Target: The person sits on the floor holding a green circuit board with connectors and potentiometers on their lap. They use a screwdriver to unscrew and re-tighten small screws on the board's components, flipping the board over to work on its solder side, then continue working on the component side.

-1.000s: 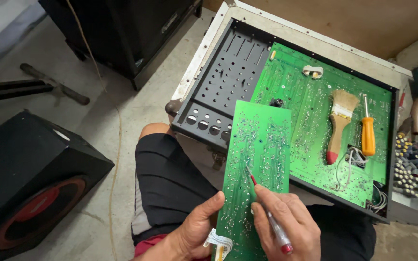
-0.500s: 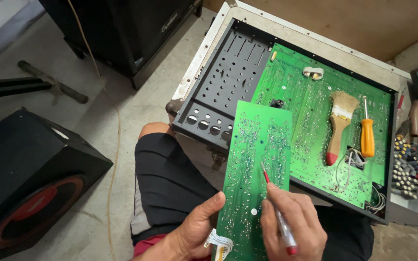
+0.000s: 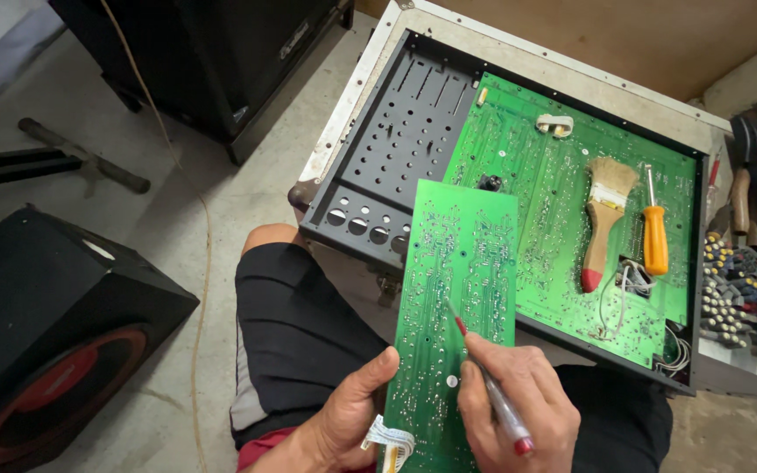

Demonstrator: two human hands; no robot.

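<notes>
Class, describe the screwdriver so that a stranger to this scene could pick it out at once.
Find the open metal chassis with the large green circuit board inside. The screwdriver lies on that board, right of a wooden paintbrush; its orange handle sets it apart.

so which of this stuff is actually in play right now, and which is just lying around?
In use:
- small green circuit board, gripped at its edge by the left hand
- red-tipped probe tool, held by the right hand, tip on the board

Lying about:
- paintbrush and orange screwdriver on the large green board
- open chassis
- black speaker box
</notes>
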